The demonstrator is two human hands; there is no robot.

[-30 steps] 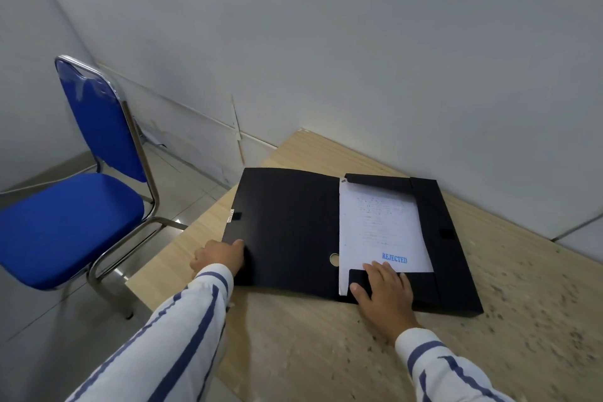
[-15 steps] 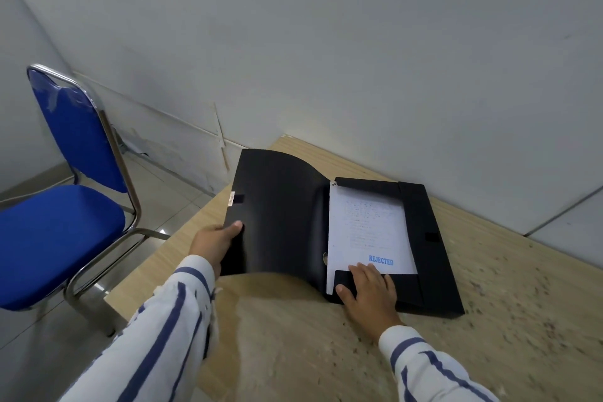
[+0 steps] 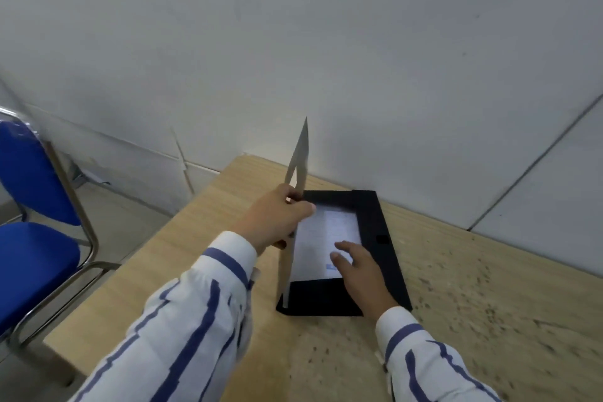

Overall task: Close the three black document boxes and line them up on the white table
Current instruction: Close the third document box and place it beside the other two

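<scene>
One black document box [image 3: 385, 238] lies on the light wooden table [image 3: 456, 320] close to the wall. Its lid [image 3: 298, 166] stands nearly upright and shows edge-on. My left hand [image 3: 277, 222] grips the lid's free edge. A white sheet [image 3: 326, 238] with blue print lies inside the box. My right hand [image 3: 362, 274] rests flat on that sheet and on the box's near flap, fingers spread. No other box is in view.
A blue chair [image 3: 29, 238] with a metal frame stands on the tiled floor left of the table. A grey wall [image 3: 326, 42] runs right behind the box. The table's left edge [image 3: 137, 258] is near my left sleeve.
My left hand has swung the lid up from lying flat on the table to nearly vertical. My right hand has stayed on the sheet. The camera has moved closer and turned right.
</scene>
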